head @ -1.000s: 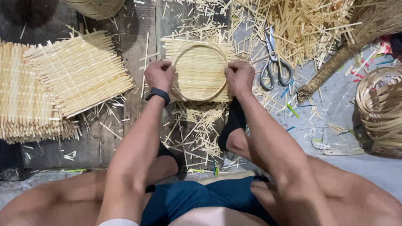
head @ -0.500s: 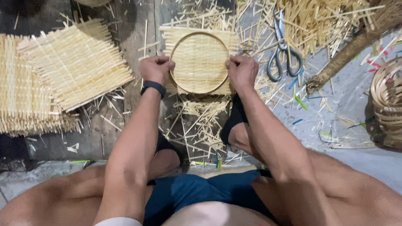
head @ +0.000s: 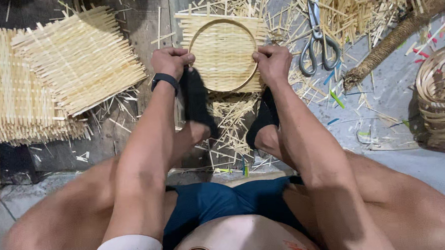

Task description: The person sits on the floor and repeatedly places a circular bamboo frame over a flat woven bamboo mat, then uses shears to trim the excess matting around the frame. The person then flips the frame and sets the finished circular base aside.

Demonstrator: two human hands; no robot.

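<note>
A square woven bamboo mat with a round bamboo hoop (head: 223, 54) pressed onto it lies on the wooden board in front of me. My left hand (head: 172, 61) grips the hoop's left edge, a black band on the wrist. My right hand (head: 272, 62) grips its right edge. Both my feet in black socks (head: 197, 103) rest just below the mat, one lifted near my left hand.
Stacks of woven square mats (head: 52, 73) lie at the left. Scissors (head: 319, 49) lie right of the hoop among loose bamboo slivers. A coil of bamboo strips (head: 442, 96) sits at the far right, and a rope-wrapped handle (head: 395, 35) slants above it.
The view has shifted so the mat and hoop sit closer. My left foot has risen toward my left hand. Both hands keep their grip on the hoop's edges.
</note>
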